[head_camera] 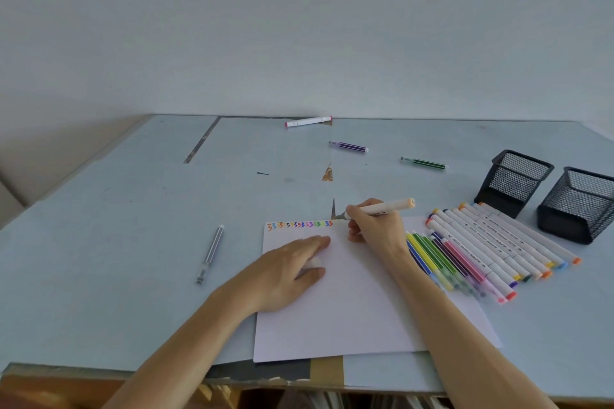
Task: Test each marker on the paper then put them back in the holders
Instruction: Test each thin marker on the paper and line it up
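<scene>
A white sheet of paper lies flat on the table, bearing a row of small multicoloured test marks along its top edge; a white-barrelled marker with a peach end cap is held tilted, its tip at the paper's top right corner. A row of markers, thin coloured ones and thicker white-barrelled ones, lies side by side just right of the sheet, partly overlapping its edge. Two black mesh holders stand upright beyond that row, while a pink-capped marker, a purple marker, a green marker and a grey marker lie scattered singly.
</scene>
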